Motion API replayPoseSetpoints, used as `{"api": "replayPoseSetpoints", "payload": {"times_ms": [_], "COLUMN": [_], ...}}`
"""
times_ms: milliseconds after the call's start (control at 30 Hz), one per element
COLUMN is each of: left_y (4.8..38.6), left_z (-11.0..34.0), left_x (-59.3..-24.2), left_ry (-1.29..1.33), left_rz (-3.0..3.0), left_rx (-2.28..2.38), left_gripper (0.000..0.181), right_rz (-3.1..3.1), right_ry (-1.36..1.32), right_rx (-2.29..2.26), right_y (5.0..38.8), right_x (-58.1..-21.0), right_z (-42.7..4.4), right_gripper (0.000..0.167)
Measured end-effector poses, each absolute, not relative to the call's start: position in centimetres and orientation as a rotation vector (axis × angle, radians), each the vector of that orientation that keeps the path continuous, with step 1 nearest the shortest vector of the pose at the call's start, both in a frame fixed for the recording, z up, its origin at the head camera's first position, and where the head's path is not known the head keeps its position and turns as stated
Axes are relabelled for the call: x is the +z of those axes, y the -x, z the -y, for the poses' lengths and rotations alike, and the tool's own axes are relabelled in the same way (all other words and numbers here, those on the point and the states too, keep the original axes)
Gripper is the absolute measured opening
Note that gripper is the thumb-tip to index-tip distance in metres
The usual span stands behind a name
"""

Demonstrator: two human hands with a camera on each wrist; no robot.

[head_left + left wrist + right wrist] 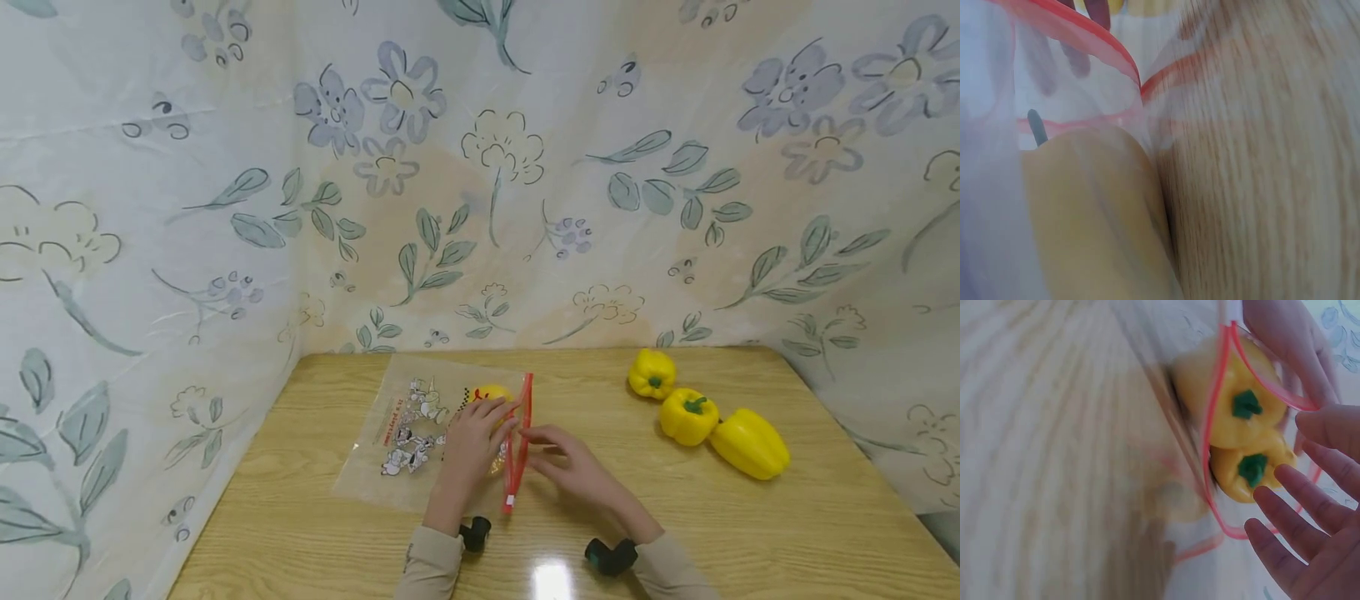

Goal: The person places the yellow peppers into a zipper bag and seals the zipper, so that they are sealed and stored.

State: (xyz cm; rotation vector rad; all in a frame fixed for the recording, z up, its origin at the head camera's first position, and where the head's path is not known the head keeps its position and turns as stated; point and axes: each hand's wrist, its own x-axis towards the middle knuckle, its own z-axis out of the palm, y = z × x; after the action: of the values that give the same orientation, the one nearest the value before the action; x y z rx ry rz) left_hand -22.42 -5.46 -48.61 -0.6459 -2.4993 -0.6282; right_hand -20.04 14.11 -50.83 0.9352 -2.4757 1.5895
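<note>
A clear zip bag (367, 475) with a red zip edge (527, 417) and printed cartoon figures lies on the table, its mouth facing right. Two yellow bell peppers (1232, 419) with green stems sit inside it, partly hidden by my left hand in the head view. My left hand (472, 437) lies over the bag and grips its upper rim by the opening. Just outside the mouth is my right hand (573, 467), fingers spread and holding nothing. Through the film, the left wrist view shows one pepper (1091, 212) close up.
Three more yellow bell peppers stand to the right: one at the back (652, 373), one in the middle (688, 418) and one on its side (750, 444). A floral cloth (525, 208) rises behind the wooden table (300, 533). Black wrist devices (611, 557) are on both wrists.
</note>
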Motion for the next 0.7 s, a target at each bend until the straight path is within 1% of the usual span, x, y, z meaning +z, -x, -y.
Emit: {"api": "replayPoseSetpoints", "payload": {"times_ms": [133,300,500,700], "left_y": [22.4,22.3,22.5,22.6], "left_z": [5.5,5.5,5.5,5.5], "left_x": [-48.6,-48.5,-48.8,-49.0], "left_ry": [0.642,0.640,0.647,0.657], "left_rz": [2.489,2.490,2.450,2.422], "left_rx": [-0.611,-0.613,-0.588,-0.586], "left_gripper": [0.032,0.037,0.030,0.029], "right_rz": [2.471,2.485,2.502,2.507], "right_ry": [-0.887,-0.872,-0.869,-0.846], "right_rx": [1.541,1.465,1.422,1.356], "right_y": [20.3,20.2,20.0,19.8], "right_x": [-50.7,-50.1,-49.2,-49.0], "right_z": [-14.8,-15.9,-17.3,-18.6], "right_gripper": [0.038,0.038,0.038,0.039]}}
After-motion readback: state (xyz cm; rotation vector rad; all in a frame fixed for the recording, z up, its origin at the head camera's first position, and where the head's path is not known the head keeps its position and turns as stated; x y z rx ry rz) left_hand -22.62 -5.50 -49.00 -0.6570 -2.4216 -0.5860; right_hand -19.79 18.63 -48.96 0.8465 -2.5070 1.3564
